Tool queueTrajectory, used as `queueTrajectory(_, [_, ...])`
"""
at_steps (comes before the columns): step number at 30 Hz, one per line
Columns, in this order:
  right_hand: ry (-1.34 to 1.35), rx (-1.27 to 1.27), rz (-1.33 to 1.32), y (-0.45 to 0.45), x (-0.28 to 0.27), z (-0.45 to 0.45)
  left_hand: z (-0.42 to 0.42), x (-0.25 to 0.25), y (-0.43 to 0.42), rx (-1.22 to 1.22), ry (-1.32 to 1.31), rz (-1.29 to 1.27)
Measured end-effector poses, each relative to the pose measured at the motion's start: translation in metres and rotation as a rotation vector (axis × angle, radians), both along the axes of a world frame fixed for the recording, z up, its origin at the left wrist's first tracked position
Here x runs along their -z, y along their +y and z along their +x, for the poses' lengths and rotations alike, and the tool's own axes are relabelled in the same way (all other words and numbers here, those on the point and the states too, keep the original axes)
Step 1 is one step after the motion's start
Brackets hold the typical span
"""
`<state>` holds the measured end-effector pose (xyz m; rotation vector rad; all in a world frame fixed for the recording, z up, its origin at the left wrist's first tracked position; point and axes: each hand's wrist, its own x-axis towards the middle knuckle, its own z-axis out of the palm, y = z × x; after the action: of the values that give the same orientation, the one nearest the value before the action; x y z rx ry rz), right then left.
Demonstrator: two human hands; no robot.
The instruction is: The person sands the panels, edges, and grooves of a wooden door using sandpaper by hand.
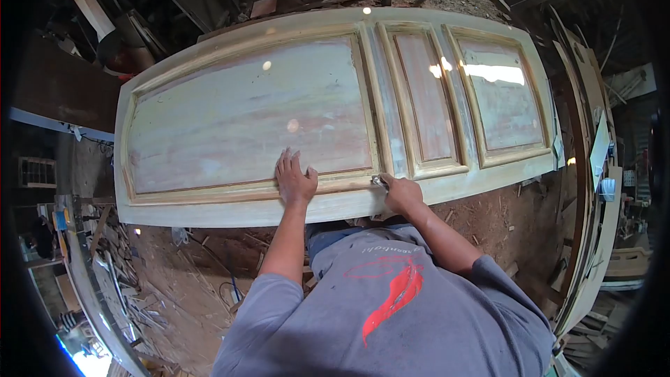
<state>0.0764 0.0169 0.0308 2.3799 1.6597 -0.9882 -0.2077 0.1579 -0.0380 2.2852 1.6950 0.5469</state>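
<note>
The right hand's (404,195) fingers pinched a small metallic piece (380,181) at the panelled door's (209,213) lower moulding (335,185). The left hand's (298,186) fingers, slightly spread, lay over the large panel's (244,119) lower edge. The door lay flat before a grey shirt (335,293).

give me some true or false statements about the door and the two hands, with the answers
1. The left hand rests on the door with its fingers spread. True.
2. The right hand is empty. False: it holds a small metallic object.
3. The widest panel is at the left end of the door. True.
4. One hand is at the door's far edge. False: both are on the near side, closest to the person.
5. The person's grey shirt has a red print on it. True.
</note>
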Motion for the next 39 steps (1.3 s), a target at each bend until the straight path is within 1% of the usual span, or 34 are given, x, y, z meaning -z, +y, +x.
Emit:
queueTrajectory(2, [0.002,-0.003,-0.008,-0.004,-0.01,-0.001,0.0,-0.001,0.002,0.012,0.005,0.0])
queueTrajectory(5, [0.012,0.003,0.046,-0.006,-0.006,0.001,0.0,-0.001,0.004,0.009,-0.003,0.008])
queueTrajectory(8, [-0.003,-0.007,-0.004,0.005,-0.003,-0.003,-0.001,0.001,-0.002,0.004,-0.005,0.0])
queueTrajectory(11, [0.005,-0.002,-0.021,-0.003,-0.018,-0.004,-0.001,0.001,0.004,0.009,-0.001,-0.002])
queueTrajectory(14, [-0.005,0.008,0.03,-0.002,0.004,-0.001,-0.001,0.0,0.002,0.004,0.009,-0.003])
queueTrajectory(17, [0.015,-0.005,0.023,0.002,0.007,-0.006,0.0,0.001,0.0,0.007,0.001,0.0])
queueTrajectory(21, [0.024,0.014,0.008,-0.01,-0.017,-0.007,0.0,0.002,0.002,0.013,0.003,0.015])
queueTrajectory(23, [0.015,0.006,0.009,-0.001,0.007,-0.003,0.0,0.001,0.0,0.014,0.007,0.009])
queueTrajectory(25, [0.011,0.005,0.011,0.003,0.01,-0.003,0.001,0.001,0.001,0.015,0.01,0.016])
queueTrajectory(30, [0.036,0.03,0.004,-0.006,-0.014,-0.007,0.002,0.001,0.002,0.017,0.009,0.025])
queueTrajectory(32, [0.03,0.011,0.022,-0.002,0.012,-0.002,0.003,0.001,-0.001,0.016,0.008,0.014])
queueTrajectory(33, [0.031,0.003,0.04,0.005,0.014,-0.001,0.002,0.0,0.001,0.015,0.011,0.018])
queueTrajectory(36, [0.017,-0.02,-0.042,0.001,0.004,-0.009,0.002,-0.003,0.002,0.015,0.014,0.009])
queueTrajectory(39, [0.039,0.007,0.018,-0.001,-0.012,-0.005,0.003,-0.002,0.001,0.018,0.005,0.019])
